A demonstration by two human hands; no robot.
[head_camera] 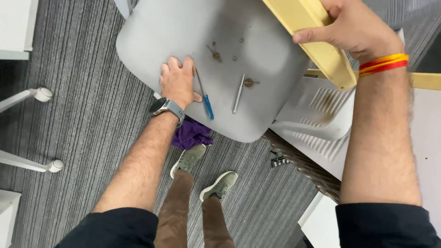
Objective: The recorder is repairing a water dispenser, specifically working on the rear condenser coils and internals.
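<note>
Two tools lie on the grey chair seat (183, 32): one screwdriver (204, 92) beside the flat, unclenched left hand (177, 81), one metal rod (238, 93). Right hand (353, 25): grip clamped on wooden leg (321, 43).

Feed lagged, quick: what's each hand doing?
Left hand: open, flat on the grey chair seat.
Right hand: closed on the yellow wooden leg.

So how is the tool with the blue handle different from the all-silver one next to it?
The blue-handled screwdriver lies right beside the left hand, by its thumb; the silver tool lies apart from it. The screwdriver has a blue grip; the silver tool is one plain colour throughout. The screwdriver looks a bit longer. Both are thin and lie flat on the grey chair seat.
</note>
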